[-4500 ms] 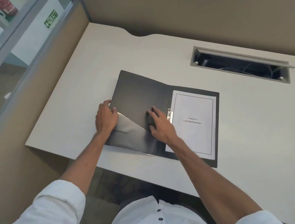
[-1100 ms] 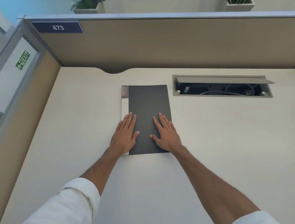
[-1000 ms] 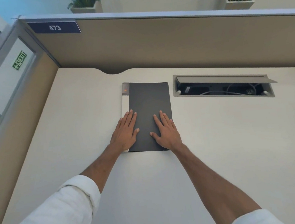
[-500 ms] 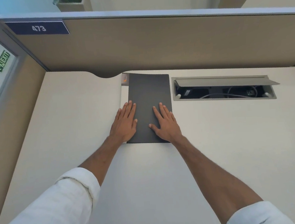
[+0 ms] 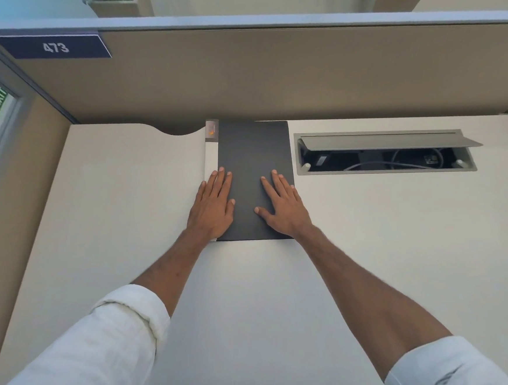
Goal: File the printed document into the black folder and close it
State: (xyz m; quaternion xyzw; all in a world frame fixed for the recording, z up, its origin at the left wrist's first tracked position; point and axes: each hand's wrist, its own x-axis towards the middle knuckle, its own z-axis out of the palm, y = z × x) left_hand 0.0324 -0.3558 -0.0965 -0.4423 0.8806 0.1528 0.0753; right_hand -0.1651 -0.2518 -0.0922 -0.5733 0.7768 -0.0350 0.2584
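The black folder [image 5: 252, 153] lies shut and flat on the white desk, its far edge up against the beige partition. A white spine strip [image 5: 211, 156] runs down its left side. The printed document is hidden inside. My left hand [image 5: 213, 209] rests flat on the folder's near left part, fingers spread, partly over the spine strip. My right hand [image 5: 281, 205] lies flat on the near right part of the cover. Neither hand grips anything.
An open cable hatch [image 5: 386, 151] with wires sits in the desk [image 5: 255, 298] just right of the folder. The beige partition [image 5: 268, 75] closes the far side, with a "473" label [image 5: 53, 48]. A side panel stands at the left.
The folder was open 4.5 s ago with the document inside; it is closed now. Over the last second both hands slid it away from me up to the partition.
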